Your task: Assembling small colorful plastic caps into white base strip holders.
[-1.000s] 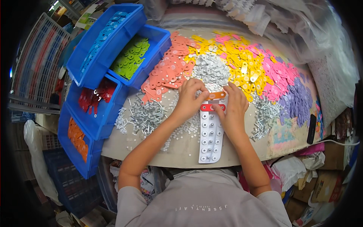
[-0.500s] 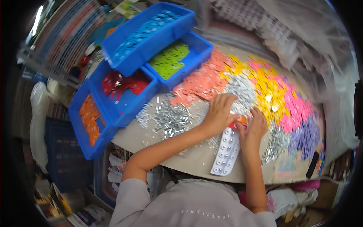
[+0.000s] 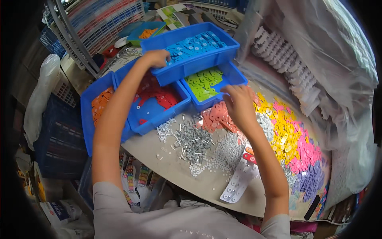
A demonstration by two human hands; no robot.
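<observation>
My left hand [image 3: 156, 59] reaches over the left end of the upper blue tray [image 3: 199, 65], its fingers curled down against the blue plastic strips [image 3: 195, 46]; what they grip is hidden. Beside the right rim of the lower tray of green strips [image 3: 205, 81], my right hand [image 3: 239, 101] hangs above the salmon strips [image 3: 219, 117]. Its fingers are bent with a gap to the thumb, and no held thing shows. Below my right forearm lies a white perforated board [image 3: 240, 181] with rows of studs. A red strip [image 3: 250, 157] and an orange strip [image 3: 249, 150] cross its far end.
Metal pins [image 3: 193, 139] and small white discs [image 3: 227, 153] lie heaped on the table. Yellow strips [image 3: 286, 139], pink strips [image 3: 306, 153] and purple strips [image 3: 310, 181] pile up at right. A divided blue bin [image 3: 159, 119] holds red and orange strips. Clear plastic sheeting [image 3: 338, 79] hangs at right.
Both hands have left the board's far end. My left hand has moved up and left to the blue strips, my right hand up to the green tray's edge. The view has shifted.
</observation>
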